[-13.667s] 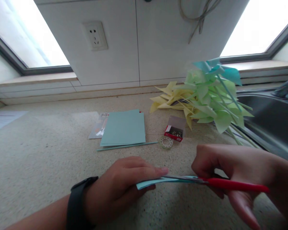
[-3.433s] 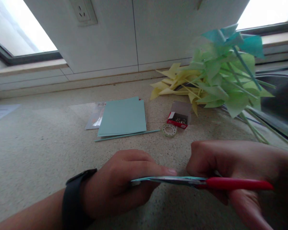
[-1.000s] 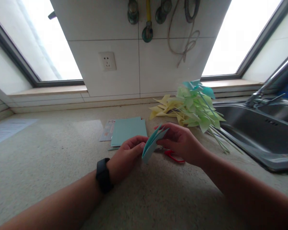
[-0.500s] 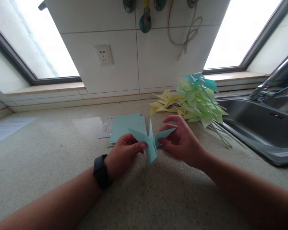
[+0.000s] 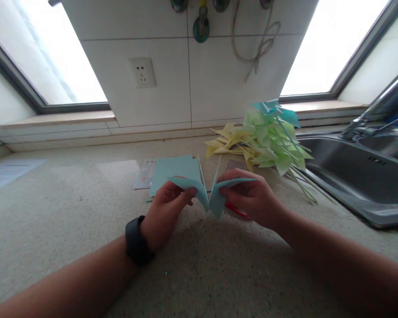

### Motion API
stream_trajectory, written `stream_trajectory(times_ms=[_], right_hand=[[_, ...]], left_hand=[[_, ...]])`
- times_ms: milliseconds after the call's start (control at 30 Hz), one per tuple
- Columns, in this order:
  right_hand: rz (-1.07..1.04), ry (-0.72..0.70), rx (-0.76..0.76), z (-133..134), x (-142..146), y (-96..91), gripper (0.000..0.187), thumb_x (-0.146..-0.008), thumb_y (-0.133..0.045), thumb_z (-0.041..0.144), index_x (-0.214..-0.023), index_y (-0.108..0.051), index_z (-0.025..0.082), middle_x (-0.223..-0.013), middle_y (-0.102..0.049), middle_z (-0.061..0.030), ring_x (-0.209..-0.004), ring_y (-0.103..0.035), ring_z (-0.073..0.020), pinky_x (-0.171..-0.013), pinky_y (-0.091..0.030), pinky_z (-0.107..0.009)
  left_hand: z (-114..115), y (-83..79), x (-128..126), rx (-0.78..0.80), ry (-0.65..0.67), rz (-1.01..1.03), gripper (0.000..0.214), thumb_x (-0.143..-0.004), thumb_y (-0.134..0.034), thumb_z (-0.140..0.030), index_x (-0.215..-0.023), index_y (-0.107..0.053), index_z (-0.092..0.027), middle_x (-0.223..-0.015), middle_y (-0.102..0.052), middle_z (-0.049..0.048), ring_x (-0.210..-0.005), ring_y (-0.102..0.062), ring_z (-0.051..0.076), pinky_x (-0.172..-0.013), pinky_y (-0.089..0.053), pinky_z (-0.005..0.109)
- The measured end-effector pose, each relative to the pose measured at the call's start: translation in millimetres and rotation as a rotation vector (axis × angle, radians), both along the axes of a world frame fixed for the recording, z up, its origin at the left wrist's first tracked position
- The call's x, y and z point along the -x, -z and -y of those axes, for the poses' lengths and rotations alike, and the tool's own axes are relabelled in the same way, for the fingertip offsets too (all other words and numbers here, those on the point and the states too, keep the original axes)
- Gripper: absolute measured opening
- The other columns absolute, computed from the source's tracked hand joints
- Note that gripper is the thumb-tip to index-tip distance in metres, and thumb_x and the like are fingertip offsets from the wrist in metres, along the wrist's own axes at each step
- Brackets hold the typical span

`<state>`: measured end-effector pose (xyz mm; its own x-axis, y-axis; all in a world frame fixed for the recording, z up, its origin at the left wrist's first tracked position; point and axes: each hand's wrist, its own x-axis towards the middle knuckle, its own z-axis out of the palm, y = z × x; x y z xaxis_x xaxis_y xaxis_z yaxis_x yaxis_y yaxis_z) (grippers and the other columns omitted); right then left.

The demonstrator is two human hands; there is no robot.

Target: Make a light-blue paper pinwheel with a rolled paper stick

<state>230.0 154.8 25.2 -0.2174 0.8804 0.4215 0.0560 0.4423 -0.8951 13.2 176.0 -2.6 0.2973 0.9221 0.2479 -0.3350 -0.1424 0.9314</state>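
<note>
Between my hands is a light blue-green paper sheet (image 5: 216,204), folded and partly opened, with flaps spreading to both sides and standing upward. My left hand (image 5: 166,207), wearing a black wristband, pinches its left flap between thumb and fingers. My right hand (image 5: 260,201) pinches the right flap, most fingers behind the paper. A red curved piece (image 5: 238,211), perhaps a scissors handle, lies on the counter below my right hand and is mostly hidden. Just behind my left hand lies a stack of similar blue-green paper (image 5: 175,168).
Yellow, green and blue paper pinwheels (image 5: 268,141) on sticks lie at the back right, beside a steel sink (image 5: 338,176). A printed packet (image 5: 143,175) sticks out left of the stack. A printed sheet (image 5: 13,173) lies at the far left of the stone counter (image 5: 86,194).
My hands have moved slightly apart, and the folded paper has opened wider into a V. The red piece now shows below my right hand.
</note>
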Motion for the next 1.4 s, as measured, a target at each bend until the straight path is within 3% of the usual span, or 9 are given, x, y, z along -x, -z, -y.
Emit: stream_trajectory(times_ms=[100, 200, 300, 467, 567, 767, 900, 1400], right_hand=[[0.006, 0.048, -0.024, 0.1, -0.9, 2.6, 0.005, -0.087, -0.07, 0.024, -0.086, -0.066, 0.021, -0.076, -0.062, -0.0001, -0.067, -0.058, -0.0138, -0.059, -0.048, -0.027], [0.001, 0.08, -0.05, 1.9, -0.4, 3.6, 0.007, -0.087, -0.071, 0.024, -0.085, -0.065, 0.021, -0.076, -0.061, 0.0006, -0.064, -0.056, -0.0126, -0.055, -0.046, -0.026], [-0.006, 0.066, -0.07, 4.6, 0.7, 3.0, 0.006, -0.087, -0.071, 0.024, -0.087, -0.065, 0.022, -0.078, -0.062, -0.0002, -0.064, -0.057, -0.0129, -0.054, -0.046, -0.026], [-0.002, -0.017, -0.128, 9.3, 3.0, -0.7, 0.013, -0.081, -0.076, 0.018, -0.087, -0.066, 0.024, -0.084, -0.067, -0.0027, -0.076, -0.062, -0.0174, -0.065, -0.053, -0.032], [0.023, -0.057, -0.143, 10.9, 4.2, -1.8, 0.011, -0.083, -0.076, 0.016, -0.087, -0.07, 0.025, -0.08, -0.066, -0.0014, -0.073, -0.061, -0.0162, -0.062, -0.052, -0.03], [0.056, -0.101, -0.18, 11.5, 1.6, -1.5, 0.019, -0.089, -0.072, 0.016, -0.104, -0.076, 0.026, -0.089, -0.071, -0.0025, -0.076, -0.064, -0.0157, -0.064, -0.053, -0.029], [0.079, -0.122, -0.207, 11.2, 0.7, -1.9, 0.026, -0.089, -0.072, 0.014, -0.11, -0.077, 0.028, -0.094, -0.072, -0.0032, -0.081, -0.066, -0.0165, -0.067, -0.053, -0.029], [0.043, -0.118, -0.203, 12.0, 5.9, 0.5, 0.024, -0.09, -0.07, 0.012, -0.106, -0.077, 0.028, -0.096, -0.074, -0.0031, -0.085, -0.069, -0.0158, -0.07, -0.057, -0.028]], left_hand=[[5.1, -4.7, 2.2, -0.031, 0.056, -0.015, 0.015, -0.084, -0.082, -0.027, -0.084, -0.069, -0.02, -0.082, -0.067, -0.0028, -0.078, -0.061, 0.011, -0.074, -0.05, 0.021], [9.8, -9.2, 5.1, -0.022, 0.122, -0.058, 0.023, -0.076, -0.089, -0.024, -0.086, -0.068, -0.02, -0.075, -0.066, -0.0036, -0.069, -0.06, 0.011, -0.064, -0.049, 0.021], [11.2, -9.5, 6.8, -0.006, 0.155, -0.099, 0.021, -0.077, -0.088, -0.024, -0.09, -0.072, -0.019, -0.077, -0.07, -0.0008, -0.066, -0.061, 0.012, -0.061, -0.048, 0.022], [9.1, -5.8, 7.1, -0.041, 0.131, -0.093, 0.013, -0.084, -0.083, -0.027, -0.089, -0.075, -0.019, -0.084, -0.071, 0.0008, -0.076, -0.062, 0.014, -0.071, -0.049, 0.024], [10.1, -5.9, 6.7, -0.053, 0.14, -0.077, 0.011, -0.084, -0.083, -0.027, -0.09, -0.076, -0.02, -0.085, -0.073, 0.0006, -0.076, -0.063, 0.014, -0.072, -0.051, 0.025], [16.7, -11.1, 4.0, -0.078, 0.147, -0.055, 0.015, -0.084, -0.082, -0.025, -0.099, -0.079, -0.024, -0.094, -0.079, 0.0025, -0.082, -0.07, 0.017, -0.076, -0.056, 0.028], [19.8, -16.1, 1.5, -0.105, 0.123, -0.06, 0.009, -0.085, -0.08, -0.024, -0.094, -0.079, -0.023, -0.089, -0.077, 0.0023, -0.08, -0.069, 0.017, -0.075, -0.056, 0.027], [21.4, -19.2, -0.9, -0.154, 0.089, -0.064, 0.007, -0.082, -0.081, -0.019, -0.088, -0.08, -0.022, -0.085, -0.077, 0.0013, -0.073, -0.068, 0.015, -0.073, -0.057, 0.027]])
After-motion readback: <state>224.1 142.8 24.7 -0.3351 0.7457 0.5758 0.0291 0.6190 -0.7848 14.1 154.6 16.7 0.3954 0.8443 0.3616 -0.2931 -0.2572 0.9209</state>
